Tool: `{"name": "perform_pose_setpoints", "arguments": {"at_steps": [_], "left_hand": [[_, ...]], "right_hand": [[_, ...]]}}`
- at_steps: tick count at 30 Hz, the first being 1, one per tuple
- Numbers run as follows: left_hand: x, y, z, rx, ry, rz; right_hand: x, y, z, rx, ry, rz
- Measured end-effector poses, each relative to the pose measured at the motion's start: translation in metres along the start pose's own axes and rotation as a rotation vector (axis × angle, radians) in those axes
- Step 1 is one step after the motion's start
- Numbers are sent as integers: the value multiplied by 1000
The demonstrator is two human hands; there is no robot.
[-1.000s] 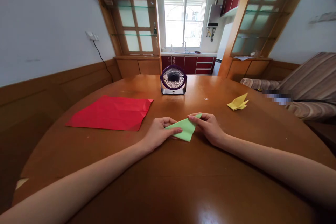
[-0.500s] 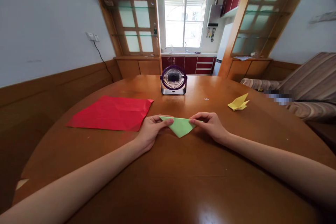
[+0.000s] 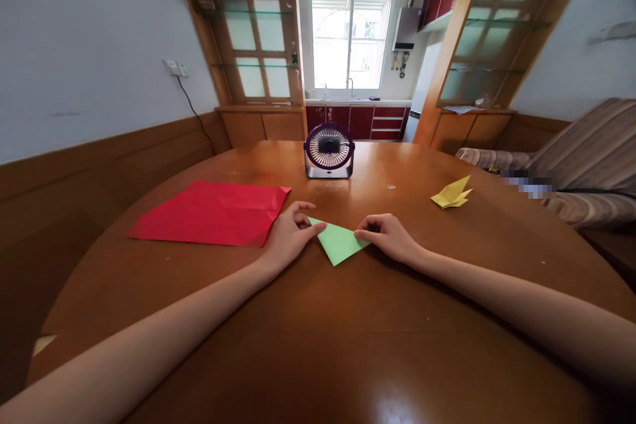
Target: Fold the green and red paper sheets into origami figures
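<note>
Lying flat on the brown wooden counter (image 3: 318, 344), a green paper (image 3: 339, 242) is pinned between both hands at the middle of the view. It has been folded into a triangle, with a long edge on the far side and a point aimed toward the person. The left hand (image 3: 288, 233) is closed loosely, its fingertips pressed on the left corner of the triangle; the right hand (image 3: 390, 236) is curled in the same way, with its fingertips on the right corner. Neither hand lifts the sheet: it is held down against the wood.

As for progress, only an early fold or two appears to be done, since the shape is a plain flat triangle with clean edges and no flaps, wings or points raised from it. A finished yellow paper figure (image 3: 451, 193) rests well apart to the right, and if that is the model, most of the folding is judged to be left.

The green sheet looks thin, matte and pale, with crisp creases along its sides. A large red sheet (image 3: 211, 212), creased but opened out, lies just beside the left hand. A small purple fan (image 3: 328, 150) stands upright beyond the hands.
</note>
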State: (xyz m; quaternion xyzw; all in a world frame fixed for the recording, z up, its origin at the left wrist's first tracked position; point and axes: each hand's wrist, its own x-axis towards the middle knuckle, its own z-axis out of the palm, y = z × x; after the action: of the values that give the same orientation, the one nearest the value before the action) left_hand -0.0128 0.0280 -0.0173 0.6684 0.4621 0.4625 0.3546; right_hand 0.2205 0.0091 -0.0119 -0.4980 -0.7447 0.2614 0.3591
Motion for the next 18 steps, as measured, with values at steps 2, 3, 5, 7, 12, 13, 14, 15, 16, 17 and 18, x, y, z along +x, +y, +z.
{"name": "perform_pose_setpoints", "arguments": {"at_steps": [2,3,5,7,12,13,14,15,16,17,18], "left_hand": [[3,-3,-2,244,-39,71],[4,-3,-2,360,-59,95],[4,-2,-3,568,-63,161],[3,-2,-2,706,-40,273],[4,-12,4,759,-328,534],[5,-13,5,752,-417,535],[5,-14,5,750,-490,518],[5,-13,5,755,-541,492],[4,-10,5,767,-572,466],[2,-7,5,780,-594,448],[0,-3,4,792,-614,437]], "right_hand": [[0,0,1,-86,-9,-18],[0,-1,1,-117,-13,-28],[0,-1,2,-152,-12,-43],[1,-1,2,-157,-9,-43],[0,-1,1,-148,-7,-47],[0,-1,1,-148,-8,-52],[0,0,1,-147,-11,-58],[0,1,1,-146,-16,-65],[0,1,0,-144,-22,-71],[0,2,0,-142,-26,-73],[0,2,-1,-140,-29,-74]]}}
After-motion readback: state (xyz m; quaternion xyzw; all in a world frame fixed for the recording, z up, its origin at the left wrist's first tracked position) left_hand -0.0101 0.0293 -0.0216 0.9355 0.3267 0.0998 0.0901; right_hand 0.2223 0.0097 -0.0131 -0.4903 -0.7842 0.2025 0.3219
